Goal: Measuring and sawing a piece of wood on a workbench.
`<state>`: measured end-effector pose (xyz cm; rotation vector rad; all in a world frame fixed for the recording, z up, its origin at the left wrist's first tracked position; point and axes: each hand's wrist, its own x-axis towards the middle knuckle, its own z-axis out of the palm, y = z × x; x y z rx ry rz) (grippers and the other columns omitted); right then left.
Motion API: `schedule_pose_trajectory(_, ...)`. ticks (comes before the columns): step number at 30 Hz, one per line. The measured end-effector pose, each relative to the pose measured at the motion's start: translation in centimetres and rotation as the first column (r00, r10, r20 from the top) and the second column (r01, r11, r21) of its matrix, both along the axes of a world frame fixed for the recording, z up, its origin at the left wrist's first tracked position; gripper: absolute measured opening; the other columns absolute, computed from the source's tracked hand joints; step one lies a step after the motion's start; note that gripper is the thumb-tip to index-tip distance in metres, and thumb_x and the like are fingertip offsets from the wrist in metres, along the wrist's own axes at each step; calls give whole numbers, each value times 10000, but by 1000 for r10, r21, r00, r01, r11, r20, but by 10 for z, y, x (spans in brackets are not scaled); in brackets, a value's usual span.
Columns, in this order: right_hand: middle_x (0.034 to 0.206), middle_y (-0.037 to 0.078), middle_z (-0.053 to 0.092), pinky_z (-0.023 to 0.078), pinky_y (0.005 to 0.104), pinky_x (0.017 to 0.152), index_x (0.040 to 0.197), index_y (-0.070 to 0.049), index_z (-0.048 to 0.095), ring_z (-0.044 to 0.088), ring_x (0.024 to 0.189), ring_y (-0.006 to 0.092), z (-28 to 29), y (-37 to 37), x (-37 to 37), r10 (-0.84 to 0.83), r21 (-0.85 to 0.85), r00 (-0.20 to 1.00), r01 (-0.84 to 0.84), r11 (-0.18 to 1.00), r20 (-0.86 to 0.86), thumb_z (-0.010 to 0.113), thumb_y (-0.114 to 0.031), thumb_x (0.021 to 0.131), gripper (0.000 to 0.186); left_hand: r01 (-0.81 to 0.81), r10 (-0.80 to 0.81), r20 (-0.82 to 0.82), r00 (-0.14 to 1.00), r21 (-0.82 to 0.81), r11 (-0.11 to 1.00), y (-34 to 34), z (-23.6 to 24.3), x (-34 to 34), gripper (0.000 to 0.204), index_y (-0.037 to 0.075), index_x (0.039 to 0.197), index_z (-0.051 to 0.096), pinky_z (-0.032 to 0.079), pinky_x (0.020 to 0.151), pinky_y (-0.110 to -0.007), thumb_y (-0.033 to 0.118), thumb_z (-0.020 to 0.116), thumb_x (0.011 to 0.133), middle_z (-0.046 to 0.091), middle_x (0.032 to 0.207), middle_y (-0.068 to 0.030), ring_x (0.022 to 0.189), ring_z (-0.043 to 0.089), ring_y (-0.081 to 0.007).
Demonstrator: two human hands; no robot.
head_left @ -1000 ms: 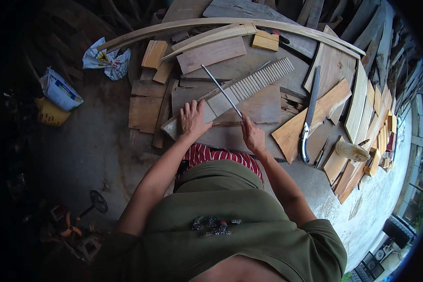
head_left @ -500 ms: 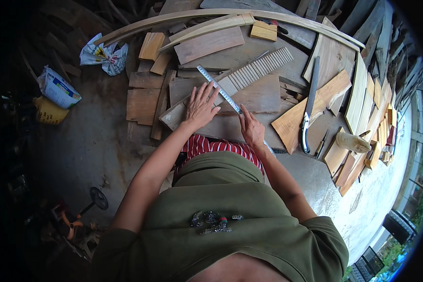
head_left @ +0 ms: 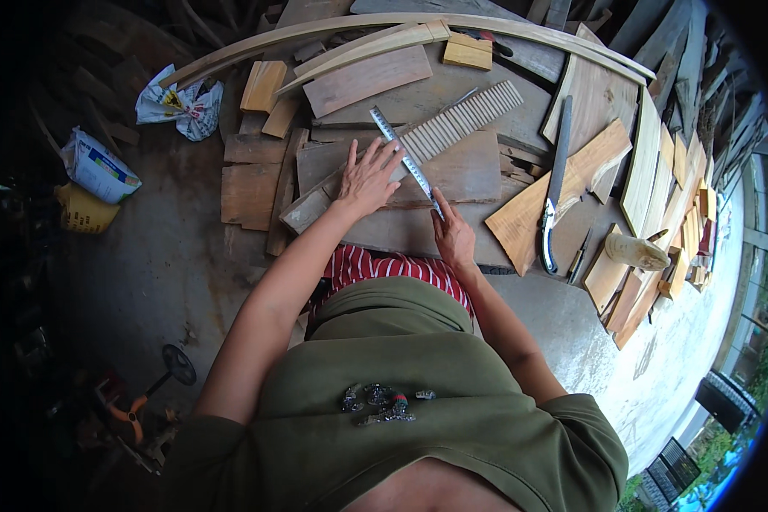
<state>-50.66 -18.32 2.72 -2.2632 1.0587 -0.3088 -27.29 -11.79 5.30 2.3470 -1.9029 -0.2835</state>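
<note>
A broad, worn brown wooden table (head_left: 405, 229) fills the upper middle of the frame. Slantwise on it, at upper centre, lies a long pale wooden board with close crosswise ridges (head_left: 465, 118), probably stiff and fairly light, best steadied by its smooth lower-left end. Across that sits a thin silvery metal-looking ruler (head_left: 415, 173), likely slippery, easiest held by its edges. The left hand (head_left: 369, 182) lies spread, fingertips at the ruler; the right hand (head_left: 454, 236) pinches its lower end.

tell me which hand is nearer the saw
Right. The right hand is to the left of the saw, at the ruler's near end; the left hand is farther left, spread flat with fingers by the ruler.
</note>
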Motion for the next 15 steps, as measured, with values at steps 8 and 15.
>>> schedule_pose_trajectory(8, 1027, 144, 635, 542, 462, 763, 1471, -249, 492, 662, 918, 350, 18, -9, 2, 62, 74, 996, -58, 996, -60, 556, -279, 1009, 468, -2, 2, -13, 1000, -13, 1000, -3, 3, -3, 702, 157, 1505, 424, 105, 1214, -615, 354, 690, 886, 357, 1573, -48, 1479, 282, -298)
schedule_pose_trajectory(15, 1000, 112, 607, 456, 424, 832, 1129, -113, 666, 561, 927, 327, 34, -117, 61, 50, -269, 969, 17, 963, 240, 637, -120, 925, 206, -6, 5, -62, 998, -15, 1000, 0, 2, -2, 760, 159, 1535, 369, 121, 1210, -622, 335, 704, 876, 318, 1602, -49, 1466, 309, -310)
